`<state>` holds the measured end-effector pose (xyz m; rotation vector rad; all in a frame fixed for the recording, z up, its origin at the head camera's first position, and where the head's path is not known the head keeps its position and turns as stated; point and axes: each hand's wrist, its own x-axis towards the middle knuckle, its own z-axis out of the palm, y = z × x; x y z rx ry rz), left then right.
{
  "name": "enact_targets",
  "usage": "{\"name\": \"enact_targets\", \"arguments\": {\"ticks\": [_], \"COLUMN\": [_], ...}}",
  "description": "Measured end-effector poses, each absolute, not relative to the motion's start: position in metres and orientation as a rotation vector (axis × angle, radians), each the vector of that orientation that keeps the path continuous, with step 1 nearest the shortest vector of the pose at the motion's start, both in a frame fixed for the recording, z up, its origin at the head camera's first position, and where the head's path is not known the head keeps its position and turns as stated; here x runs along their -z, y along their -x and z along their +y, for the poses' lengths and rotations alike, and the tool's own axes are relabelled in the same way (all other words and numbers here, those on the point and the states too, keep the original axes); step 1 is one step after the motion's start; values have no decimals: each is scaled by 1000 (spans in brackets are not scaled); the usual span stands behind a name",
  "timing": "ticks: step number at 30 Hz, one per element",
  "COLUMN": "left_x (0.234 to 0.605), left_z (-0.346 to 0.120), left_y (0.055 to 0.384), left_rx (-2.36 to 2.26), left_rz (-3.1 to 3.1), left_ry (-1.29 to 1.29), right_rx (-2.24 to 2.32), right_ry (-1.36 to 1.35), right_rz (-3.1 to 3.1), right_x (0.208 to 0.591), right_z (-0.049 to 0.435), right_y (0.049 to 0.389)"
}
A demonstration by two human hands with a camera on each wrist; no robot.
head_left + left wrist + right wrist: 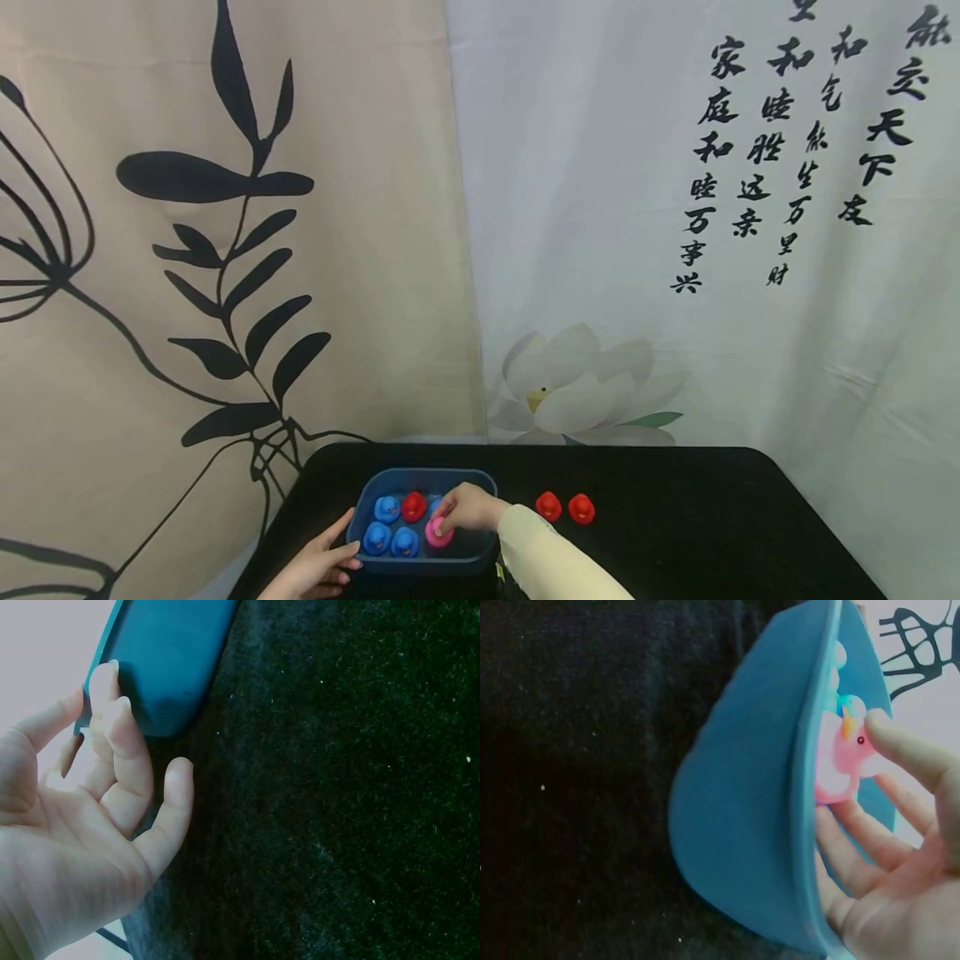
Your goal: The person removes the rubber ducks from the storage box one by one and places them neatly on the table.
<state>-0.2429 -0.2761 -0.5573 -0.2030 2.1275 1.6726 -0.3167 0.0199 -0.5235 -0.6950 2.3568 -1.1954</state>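
A blue plastic bin stands on the black table, with several blue rubber ducks and a red duck inside. My left hand holds the bin's left end. In the left wrist view, that hand's thumb and forefinger pinch the rim of the bin. Inside the bin, on its right half, my right hand grips a pink rubber duck. Its thumb lies on the duck's head and the other fingers are under the body. One blue duck behind this hand is partly hidden.
Two more red ducks sit on the black tabletop to the right of the bin. Behind the table hangs a pale curtain printed with dark leaves, a lotus and writing.
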Motion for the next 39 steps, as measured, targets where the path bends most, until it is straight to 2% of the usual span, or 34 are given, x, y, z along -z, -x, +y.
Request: {"name": "enact_targets", "arguments": {"ticks": [39], "left_x": [558], "left_z": [-279], "left_y": [244], "left_rx": [-1684], "left_rz": [2073], "left_ry": [61], "right_rx": [1235], "right_ry": [701], "right_rz": [2313], "right_x": [490], "right_z": [79], "right_y": [335]}}
